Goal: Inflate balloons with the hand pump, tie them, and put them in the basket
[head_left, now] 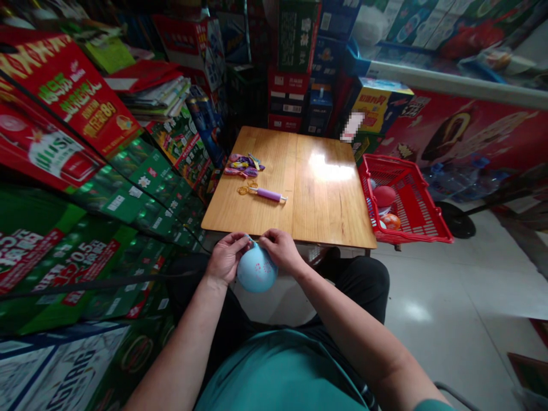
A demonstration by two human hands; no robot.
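A small inflated light-blue balloon (256,272) hangs just below the near edge of the wooden table (325,205). My left hand (225,258) and my right hand (280,249) both pinch its neck at the top, fingers closed. On the table lie a purple hand pump (269,195) and a small heap of uninflated balloons (243,165).
A red plastic basket (417,220) with inflated balloons stands on the floor right of the table. Stacked cartons and boxes wall in the left side and the back. A freezer cabinet with pictures runs along the right. Tiled floor lies to the right of my legs.
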